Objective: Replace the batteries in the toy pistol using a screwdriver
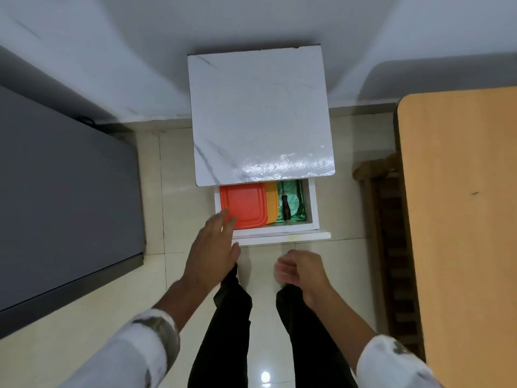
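- Floor (349, 275) of pale glossy tiles runs under both hands, with the person's dark trouser legs (232, 317) below them.
- Dark grey cabinet (56, 197) sits well out to the left of the left hand.
- Tan wooden bench (461, 219) stands well to the right of the right hand.
- Small cabinet with a white marble-look top (260, 116) stands straight ahead, beyond both hands.
- Its white drawer (314, 203) is pulled open, just ahead of the fingertips.
- Orange lid (246, 205) lies in the drawer's left part, right at the left hand's fingertips; whether they touch it, I can't tell.
- Yellow container (271, 203) shows just right of the orange lid, partly tucked under it.
- Green sheet (293, 200) lines the drawer's right part, ahead of the right hand.
- Left hand (212, 247) is spread open, fingers straight, grasping nothing, over the drawer's front-left corner.
- Right hand (302, 270) hangs loosely curled and empty, short of the drawer front, blurred.
- Screwdriver (286, 207), dark-handled, lies on the green sheet, ahead of the right hand and apart from both.
- Toy pistol: not spotted here.
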